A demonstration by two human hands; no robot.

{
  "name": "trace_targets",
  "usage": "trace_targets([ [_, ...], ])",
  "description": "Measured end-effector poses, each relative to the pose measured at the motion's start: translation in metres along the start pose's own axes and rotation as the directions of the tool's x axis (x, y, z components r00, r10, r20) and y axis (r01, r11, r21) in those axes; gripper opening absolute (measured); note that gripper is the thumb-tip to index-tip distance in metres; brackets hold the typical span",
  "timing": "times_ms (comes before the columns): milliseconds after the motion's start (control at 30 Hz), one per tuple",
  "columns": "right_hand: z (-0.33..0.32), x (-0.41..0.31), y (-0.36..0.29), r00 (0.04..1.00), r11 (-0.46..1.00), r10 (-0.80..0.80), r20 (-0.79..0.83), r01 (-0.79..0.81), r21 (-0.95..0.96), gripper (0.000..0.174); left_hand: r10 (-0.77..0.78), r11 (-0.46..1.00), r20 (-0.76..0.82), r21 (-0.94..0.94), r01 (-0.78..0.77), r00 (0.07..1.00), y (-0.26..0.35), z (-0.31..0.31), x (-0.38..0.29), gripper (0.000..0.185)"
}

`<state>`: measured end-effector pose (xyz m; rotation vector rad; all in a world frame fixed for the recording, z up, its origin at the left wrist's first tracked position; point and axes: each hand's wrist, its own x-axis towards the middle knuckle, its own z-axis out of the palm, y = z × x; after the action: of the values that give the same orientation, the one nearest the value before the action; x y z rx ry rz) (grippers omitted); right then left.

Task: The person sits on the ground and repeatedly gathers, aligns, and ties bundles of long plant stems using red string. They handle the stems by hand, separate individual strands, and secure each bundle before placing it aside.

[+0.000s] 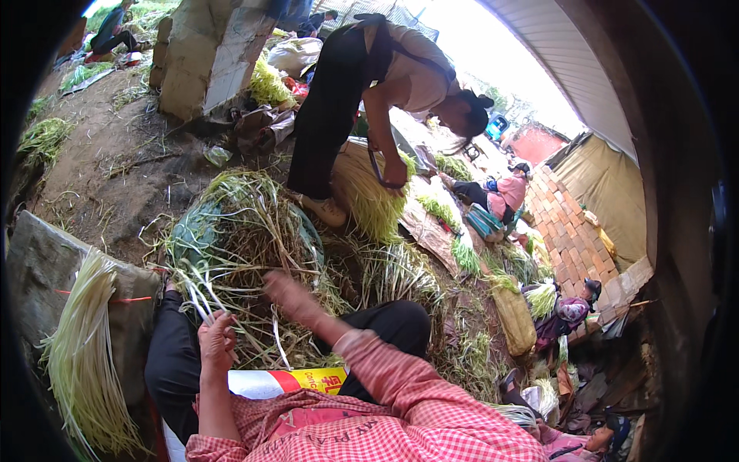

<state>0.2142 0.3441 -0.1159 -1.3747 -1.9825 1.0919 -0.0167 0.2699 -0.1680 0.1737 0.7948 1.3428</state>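
My left hand grips a few thin white-and-green vegetable stalks, which look like chives or young garlic, near their lower ends. Motion blur covers my right hand; it hovers over a heap of loose stalks and dry leaves, and its fingers cannot be made out well. Part of that heap lies on blue-green sacking. To my left, a thick bundle of pale yellow-green stalks drapes over a grey slab. An orange-red tie lies across the slab beside the bundle.
Ahead, a standing person bends over a large stalk bundle. Several people, one a seated person in pink, sit on the right among bundles. A square pillar rises at the upper left. Bricks line the right side.
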Motion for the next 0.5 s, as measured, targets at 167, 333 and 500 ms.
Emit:
trace_targets([
  [167,0.103,-0.091,-0.04,0.859,0.881,0.208,0.468,-0.372,0.291,0.04,0.148,0.984,-0.18,-0.07,-0.163,0.972,0.026,-0.045,0.016,0.008],
  [333,0.091,-0.093,-0.029,0.945,0.918,0.268,0.19,-0.31,0.248,0.037,0.191,0.979,-0.231,-0.021,-0.201,0.954,0.033,-0.014,0.0,0.019],
  [500,0.083,-0.049,-0.05,0.982,0.99,0.083,0.171,-0.101,0.095,0.038,-0.089,0.992,0.012,0.091,0.088,0.996,0.0,0.013,-0.009,0.027],
])
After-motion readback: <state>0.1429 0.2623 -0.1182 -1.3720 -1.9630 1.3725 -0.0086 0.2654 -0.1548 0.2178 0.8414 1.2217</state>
